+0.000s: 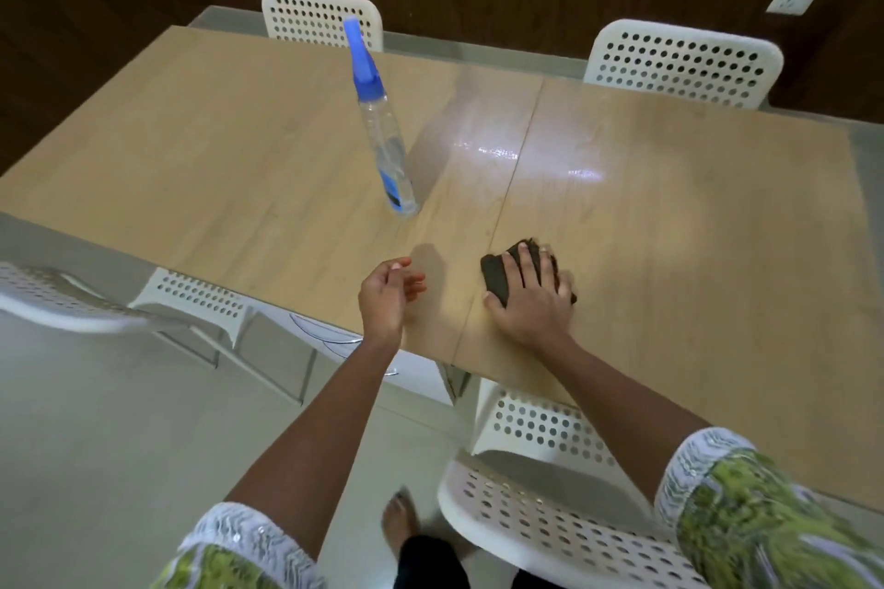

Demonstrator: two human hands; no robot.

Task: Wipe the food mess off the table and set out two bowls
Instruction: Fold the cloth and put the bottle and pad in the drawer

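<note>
My right hand (pixel 533 297) presses flat on a dark cloth (pixel 495 277) that lies on the light wooden table (pixel 693 230), near its front edge and just right of the centre seam. My left hand (pixel 388 297) hovers at the table's front edge, left of the cloth, with fingers loosely curled and nothing in it. A clear spray bottle (pixel 385 144) with a blue nozzle stands upright on the table behind my left hand. A wet sheen shows on the wood behind the cloth. No bowls are in view.
White perforated chairs stand around the table: two at the far side (pixel 320 17) (pixel 679 62), one tucked under the near edge (pixel 540 493), two at the left (pixel 196 301). Grey floor lies to the left. My foot (pixel 399 524) is on the floor.
</note>
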